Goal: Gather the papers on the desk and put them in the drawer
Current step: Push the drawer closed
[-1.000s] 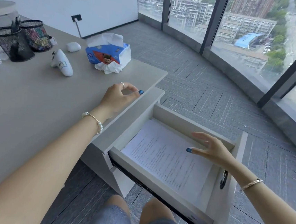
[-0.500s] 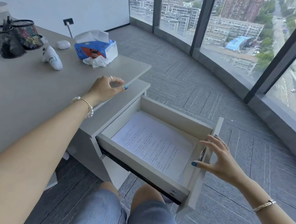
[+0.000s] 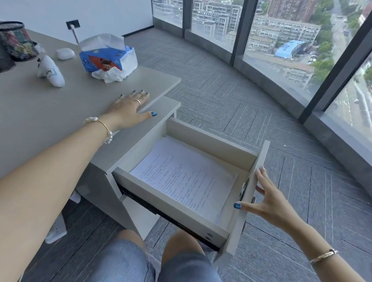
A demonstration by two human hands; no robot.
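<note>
Desk w/ left hand flat, spread — papers in open drawer, right hand splayed wide at front.

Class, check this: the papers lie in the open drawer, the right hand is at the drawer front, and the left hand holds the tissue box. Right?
Not quite. In the head view the left hand rests flat on the desk, apart from the tissue box. The papers, drawer and right hand are as stated.

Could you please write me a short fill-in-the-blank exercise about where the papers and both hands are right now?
1. The papers lie inside the open ____.
2. The left hand rests flat on the ____.
3. The right hand touches the drawer's ____ panel.
4. The tissue box stands on the desk, ____ the drawer.

Missing words: drawer; desk; front; outside
</note>
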